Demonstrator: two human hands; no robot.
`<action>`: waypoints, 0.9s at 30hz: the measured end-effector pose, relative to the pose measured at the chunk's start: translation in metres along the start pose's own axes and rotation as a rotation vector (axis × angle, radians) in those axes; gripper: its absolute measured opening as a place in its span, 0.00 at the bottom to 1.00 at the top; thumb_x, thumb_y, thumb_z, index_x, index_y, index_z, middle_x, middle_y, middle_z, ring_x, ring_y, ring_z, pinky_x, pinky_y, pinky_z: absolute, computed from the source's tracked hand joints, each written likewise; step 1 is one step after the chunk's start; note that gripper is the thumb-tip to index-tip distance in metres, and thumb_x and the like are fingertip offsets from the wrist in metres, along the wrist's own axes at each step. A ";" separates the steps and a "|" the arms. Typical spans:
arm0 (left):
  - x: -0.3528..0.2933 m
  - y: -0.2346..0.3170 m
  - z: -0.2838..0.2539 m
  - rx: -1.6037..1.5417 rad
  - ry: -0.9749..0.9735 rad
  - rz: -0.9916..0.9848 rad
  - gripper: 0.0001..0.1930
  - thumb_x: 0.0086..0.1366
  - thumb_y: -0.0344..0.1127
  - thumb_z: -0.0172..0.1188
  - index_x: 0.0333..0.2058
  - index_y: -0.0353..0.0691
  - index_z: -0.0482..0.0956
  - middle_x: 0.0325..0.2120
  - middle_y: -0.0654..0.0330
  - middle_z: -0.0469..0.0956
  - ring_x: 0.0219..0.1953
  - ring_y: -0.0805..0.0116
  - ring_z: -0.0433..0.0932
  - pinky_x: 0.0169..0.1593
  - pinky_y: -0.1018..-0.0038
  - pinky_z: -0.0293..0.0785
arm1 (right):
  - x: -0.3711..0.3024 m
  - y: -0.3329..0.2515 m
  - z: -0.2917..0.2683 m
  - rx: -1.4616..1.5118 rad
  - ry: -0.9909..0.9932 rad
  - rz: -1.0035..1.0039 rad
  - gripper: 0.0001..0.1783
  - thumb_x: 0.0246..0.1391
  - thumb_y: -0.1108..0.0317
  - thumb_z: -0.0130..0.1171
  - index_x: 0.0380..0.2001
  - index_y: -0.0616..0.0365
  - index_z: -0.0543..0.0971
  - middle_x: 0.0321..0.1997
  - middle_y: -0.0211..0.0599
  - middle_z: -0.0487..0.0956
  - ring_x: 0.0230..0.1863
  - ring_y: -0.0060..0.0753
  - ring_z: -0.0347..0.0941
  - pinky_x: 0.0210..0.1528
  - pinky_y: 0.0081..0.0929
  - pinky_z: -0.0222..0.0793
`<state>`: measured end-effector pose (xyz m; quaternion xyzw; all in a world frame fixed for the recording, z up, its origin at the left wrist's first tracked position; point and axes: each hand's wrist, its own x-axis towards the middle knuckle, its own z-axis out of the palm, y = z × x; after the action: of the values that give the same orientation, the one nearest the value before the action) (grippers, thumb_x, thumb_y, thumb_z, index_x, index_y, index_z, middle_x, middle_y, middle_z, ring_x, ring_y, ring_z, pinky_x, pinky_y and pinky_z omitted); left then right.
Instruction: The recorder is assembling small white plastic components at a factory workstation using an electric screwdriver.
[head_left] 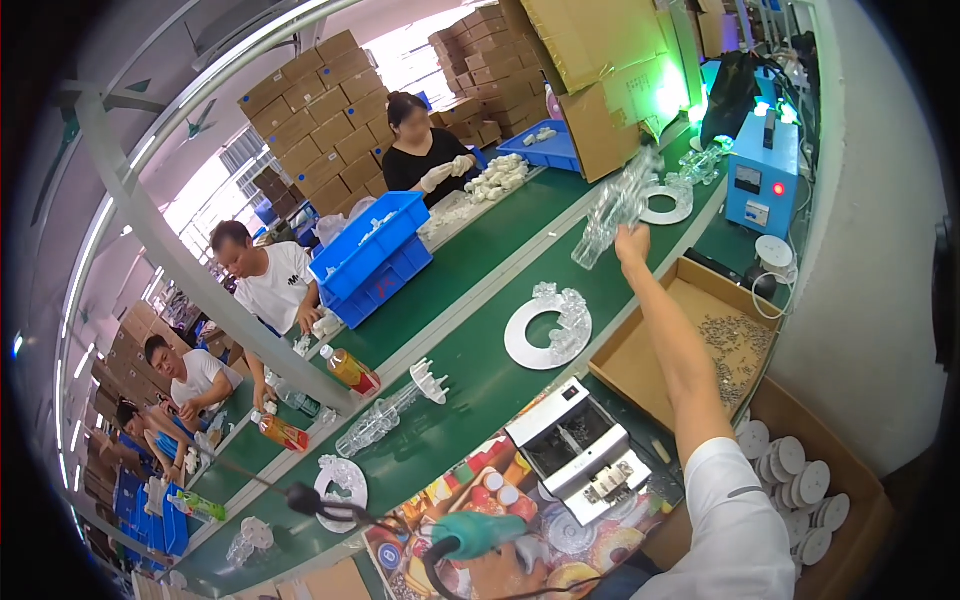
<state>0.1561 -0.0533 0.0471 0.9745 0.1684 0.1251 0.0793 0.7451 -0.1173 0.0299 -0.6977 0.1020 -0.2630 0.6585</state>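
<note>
a long green conveyor belt (470,300) runs from the lower left of the frame up toward the upper right, with brown cartons stacked high (320,100) behind it in the upper middle. the person's right hand (630,243), right of centre in the upper half, is closed around the lower end of a clear plastic branched piece (615,208), lifted above the belt and tilted up toward the top of the frame. near the bottom centre the left hand (490,575) is only partly seen under a teal power screwdriver (475,533); i cannot tell how tightly it grips. just right of that sits a white and grey metal box fixture (575,450) on a colourful printed mat. a white ring with clear pieces on it (547,330) lies on the belt in the middle, and another clear piece (380,420) lies lower left of it. a cardboard box of small screws (735,345) sits at right, with white discs (800,480) in a carton below it. blue crates (375,255) stand on the belt's far side, where other workers sit along the left edge. a blue machine (760,180) glows at upper right.
</note>
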 end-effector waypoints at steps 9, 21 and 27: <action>-0.016 -0.008 0.001 -0.171 0.167 0.127 0.37 0.39 0.46 0.66 0.49 0.38 0.66 0.50 0.42 0.64 0.50 0.43 0.64 0.47 0.50 0.60 | 0.004 -0.162 -0.196 0.451 -0.380 -0.402 0.18 0.60 0.57 0.44 0.45 0.60 0.67 0.36 0.30 0.74 0.32 0.18 0.68 0.33 0.17 0.65; -0.072 0.046 -0.101 -1.027 0.157 0.143 0.33 0.44 0.35 0.65 0.50 0.28 0.65 0.46 0.44 0.71 0.49 0.53 0.71 0.53 0.66 0.64 | -0.266 -0.102 -0.497 0.137 -0.735 -0.370 0.33 0.59 0.49 0.44 0.56 0.66 0.56 0.46 0.40 0.71 0.46 0.31 0.68 0.47 0.29 0.66; -0.110 0.059 -0.109 -1.554 0.246 -0.023 0.32 0.49 0.34 0.63 0.51 0.28 0.61 0.45 0.44 0.71 0.48 0.54 0.72 0.52 0.62 0.66 | -0.350 -0.138 -0.462 0.018 -1.315 -0.751 0.26 0.58 0.59 0.43 0.53 0.66 0.57 0.45 0.54 0.73 0.37 0.43 0.75 0.41 0.37 0.71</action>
<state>0.0445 -0.1338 0.1394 0.6172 0.0502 0.3133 0.7200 0.1910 -0.3305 0.0804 -0.6934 -0.5583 -0.0002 0.4555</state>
